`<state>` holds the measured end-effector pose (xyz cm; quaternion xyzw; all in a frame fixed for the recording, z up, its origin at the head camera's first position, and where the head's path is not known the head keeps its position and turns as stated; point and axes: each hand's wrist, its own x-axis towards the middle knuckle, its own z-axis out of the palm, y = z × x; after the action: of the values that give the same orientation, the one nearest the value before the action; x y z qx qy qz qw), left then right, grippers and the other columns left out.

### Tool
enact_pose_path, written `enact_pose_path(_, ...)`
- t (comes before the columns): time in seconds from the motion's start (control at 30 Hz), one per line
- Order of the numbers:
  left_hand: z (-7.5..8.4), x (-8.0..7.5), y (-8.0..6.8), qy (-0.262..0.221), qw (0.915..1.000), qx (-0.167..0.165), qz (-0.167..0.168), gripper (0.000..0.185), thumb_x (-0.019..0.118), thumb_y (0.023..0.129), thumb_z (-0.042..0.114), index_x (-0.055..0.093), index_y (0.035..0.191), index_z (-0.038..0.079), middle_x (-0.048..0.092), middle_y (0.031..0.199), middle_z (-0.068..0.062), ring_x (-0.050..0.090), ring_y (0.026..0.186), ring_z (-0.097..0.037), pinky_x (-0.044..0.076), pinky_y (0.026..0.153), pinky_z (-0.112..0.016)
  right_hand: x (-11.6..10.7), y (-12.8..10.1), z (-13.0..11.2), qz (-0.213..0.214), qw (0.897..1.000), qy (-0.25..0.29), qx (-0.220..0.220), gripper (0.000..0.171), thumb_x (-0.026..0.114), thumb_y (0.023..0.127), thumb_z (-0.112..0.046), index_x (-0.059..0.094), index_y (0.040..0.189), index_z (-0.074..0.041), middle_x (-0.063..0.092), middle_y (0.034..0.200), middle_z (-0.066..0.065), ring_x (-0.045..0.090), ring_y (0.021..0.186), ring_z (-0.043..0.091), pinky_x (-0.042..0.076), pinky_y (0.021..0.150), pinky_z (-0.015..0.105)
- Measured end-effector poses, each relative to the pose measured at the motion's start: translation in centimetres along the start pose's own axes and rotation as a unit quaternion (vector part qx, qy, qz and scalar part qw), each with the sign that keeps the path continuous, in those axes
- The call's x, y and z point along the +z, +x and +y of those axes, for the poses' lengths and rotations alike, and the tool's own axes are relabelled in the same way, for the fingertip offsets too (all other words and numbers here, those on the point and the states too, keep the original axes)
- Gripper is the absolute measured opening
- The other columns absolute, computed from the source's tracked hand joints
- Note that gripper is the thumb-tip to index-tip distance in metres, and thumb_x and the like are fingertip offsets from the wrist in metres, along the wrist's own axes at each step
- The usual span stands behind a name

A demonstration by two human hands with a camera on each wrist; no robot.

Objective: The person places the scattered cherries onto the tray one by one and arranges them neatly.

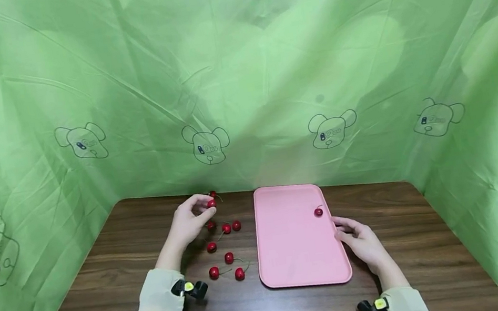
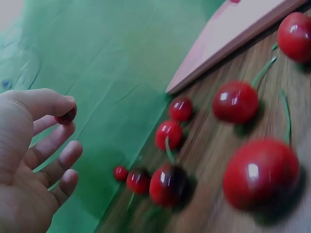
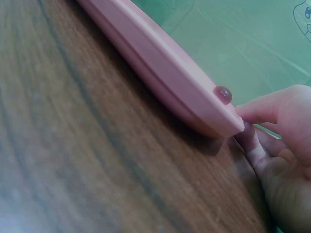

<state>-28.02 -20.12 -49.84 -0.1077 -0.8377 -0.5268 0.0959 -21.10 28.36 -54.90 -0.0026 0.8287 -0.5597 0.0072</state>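
My left hand (image 1: pixel 189 219) pinches a red cherry (image 2: pixel 68 115) between thumb and index finger, raised above the table; the other fingers are loosely spread. Below and beside that hand lie several more cherries with green stems, such as a large near one (image 2: pixel 261 174) in the left wrist view. A pink rectangular tray (image 1: pixel 298 255) lies flat to the right of them. One dark red cherry (image 1: pixel 318 212) sits on the tray close to its right edge. At that edge, my right hand (image 1: pixel 361 243) pinches the rim, thumb and fingers on either side of it.
The dark wooden table (image 1: pixel 435 257) has rounded far corners. A green curtain (image 1: pixel 259 95) printed with bear heads stands behind it and on both sides. A cherry (image 1: pixel 213 194) lies near the back edge, just beyond the left hand.
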Motion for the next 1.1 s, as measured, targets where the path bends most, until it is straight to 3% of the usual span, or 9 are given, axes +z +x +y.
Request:
enact_pose_path(0.23, 2.6, 2.7, 2.1, 0.027, 0.9988, 0.037, -0.019, 0.021, 0.081, 0.099, 0.016, 0.075, 0.119, 0.012, 0.075, 0.112, -0.004, 0.068, 0.095, -0.022, 0.055, 0.086, -0.037, 0.1, 0.0, 0.0, 0.002, 1.0, -0.003, 0.0, 0.044, 0.07, 0.107, -0.01, 0.064, 0.15, -0.003, 0.07, 0.135, 0.021, 0.065, 0.122, 0.022, 0.053, 0.091, 0.019)
enact_pose_path(0.57, 4.7, 6.8, 4.2, 0.043, 0.9973, 0.046, -0.038, 0.021, 0.079, 0.101, 0.019, 0.074, 0.121, 0.015, 0.071, 0.118, -0.004, 0.067, 0.094, -0.021, 0.055, 0.087, -0.041, 0.0, 0.2, -0.1, 0.001, 1.0, -0.001, -0.001, 0.044, 0.069, 0.108, -0.009, 0.064, 0.151, -0.003, 0.07, 0.137, 0.022, 0.064, 0.124, 0.024, 0.053, 0.092, 0.019)
enact_pose_path(0.73, 5.4, 9.6, 4.5, 0.029, 0.9978, 0.046, -0.038, 0.022, 0.08, 0.101, 0.018, 0.074, 0.121, 0.014, 0.071, 0.116, -0.004, 0.066, 0.091, -0.02, 0.056, 0.082, -0.038, -0.1, 0.2, 0.0, 0.0, 1.0, -0.008, 0.001, 0.045, 0.069, 0.107, -0.008, 0.063, 0.151, -0.001, 0.07, 0.137, 0.023, 0.065, 0.124, 0.026, 0.053, 0.091, 0.019)
enact_pose_path(0.93, 6.3, 12.5, 4.5, 0.012, 0.9983, 0.038, -0.042, 0.02, 0.08, 0.099, 0.017, 0.074, 0.118, 0.013, 0.07, 0.107, -0.007, 0.066, 0.095, -0.026, 0.052, 0.082, -0.034, -0.1, 0.3, 0.1, -0.001, 1.0, -0.011, -0.012, 0.043, 0.069, 0.107, -0.009, 0.065, 0.149, -0.003, 0.071, 0.135, 0.022, 0.065, 0.119, 0.017, 0.053, 0.091, 0.019)
enact_pose_path(1.1, 6.6, 14.4, 4.6, 0.017, 0.9983, 0.028, -0.048, 0.017, 0.081, 0.099, 0.018, 0.076, 0.115, 0.016, 0.069, 0.103, -0.001, 0.065, 0.092, -0.019, 0.053, 0.081, -0.032, -0.1, 0.3, 0.2, 0.0, 1.0, -0.011, -0.012, 0.043, 0.07, 0.107, -0.009, 0.065, 0.149, -0.003, 0.072, 0.133, 0.021, 0.066, 0.117, 0.014, 0.053, 0.091, 0.018)
